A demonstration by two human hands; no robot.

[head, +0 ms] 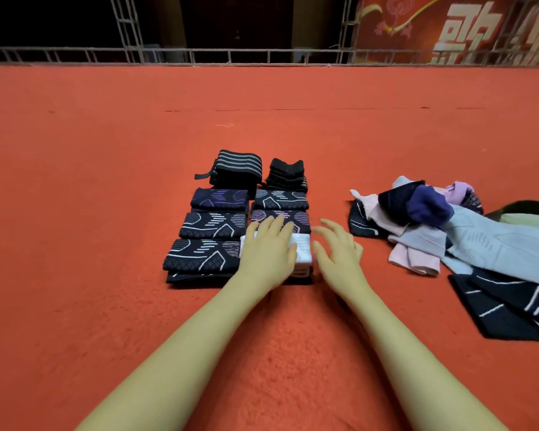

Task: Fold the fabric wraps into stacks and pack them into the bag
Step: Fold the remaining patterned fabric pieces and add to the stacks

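Hands work over folded fabric wraps on red carpet. Left hand (269,244) presses flat on the white folded wrap (302,253), fingers straight; right hand (336,253) hovers beside it, fingers loose, holding nothing. Lifting carelessly could unfold it or nudge neighbouring stacks (206,231). Unfolded pile (448,231) waits at right.

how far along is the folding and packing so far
Done: folded dark patterned stacks sit in two neat columns on the red carpet. In hand: the left hand presses flat on a white folded wrap at the near end of the right column; the right hand hovers open beside it. Left: the loose pile on the right is unfolded, and nothing looks packed yet.
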